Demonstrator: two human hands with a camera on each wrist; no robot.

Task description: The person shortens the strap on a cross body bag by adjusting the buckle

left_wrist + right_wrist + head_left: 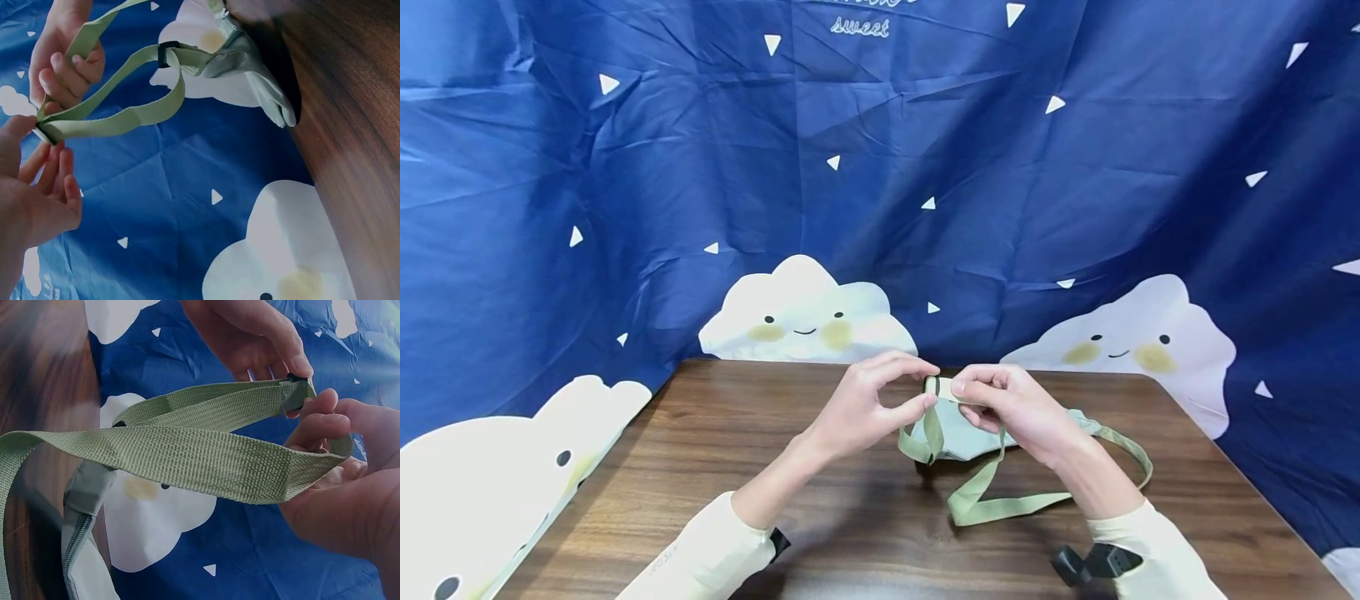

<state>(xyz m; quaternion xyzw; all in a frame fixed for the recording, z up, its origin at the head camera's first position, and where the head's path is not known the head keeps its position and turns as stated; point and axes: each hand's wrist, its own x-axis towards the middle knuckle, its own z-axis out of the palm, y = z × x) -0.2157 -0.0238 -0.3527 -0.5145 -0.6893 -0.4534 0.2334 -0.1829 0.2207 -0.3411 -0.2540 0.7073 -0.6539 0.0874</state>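
A light green webbing strap [206,459] runs between both hands, attached to a pale green zippered bag [962,435] on the table. At the strap's raised part, my left hand [865,408] pinches a dark strap slider [296,379] between thumb and fingertips. Just right of it, my right hand [1018,412] grips the webbing, with a fold of it passing over the fingers in the right wrist view. Another dark slider [167,54] sits nearer the bag, where the strap forms a loop. A slack length of strap trails on the wood below my right hand.
The brown wooden table [760,417] extends around the bag, its far edge close behind the hands. Beyond hangs a blue curtain [880,167] printed with clouds and white triangles. Dark wrist cameras sit at both cuffs, the right one [1093,562] close over the table.
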